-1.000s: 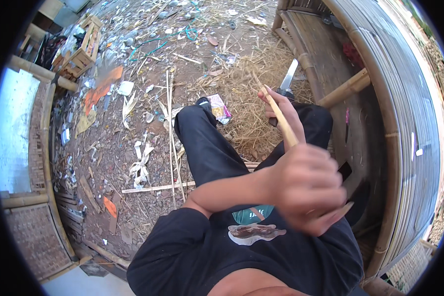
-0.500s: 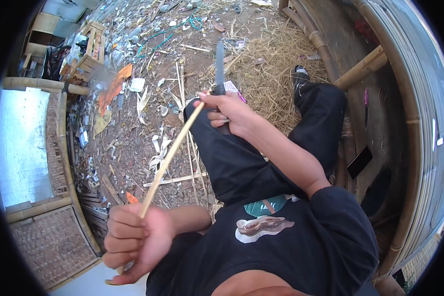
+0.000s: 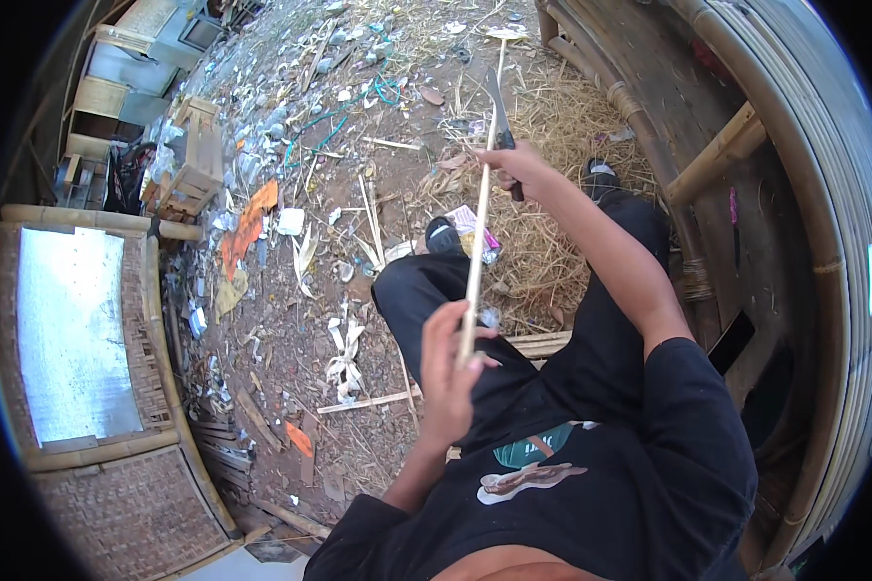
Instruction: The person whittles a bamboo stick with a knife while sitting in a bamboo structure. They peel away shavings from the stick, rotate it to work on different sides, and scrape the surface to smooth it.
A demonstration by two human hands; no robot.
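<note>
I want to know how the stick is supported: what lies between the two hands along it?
In the head view, only bare bamboo stick spans from the left hand to the right hand, which also holds a knife.

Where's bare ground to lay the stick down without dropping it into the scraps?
The barest patch is the brown dirt between the person's left knee and the orange scraps; only a few pale shavings lie there. Ahead of the right hand, the straw pile is crowded. Far left, litter lies thick by the wooden crate.
</note>
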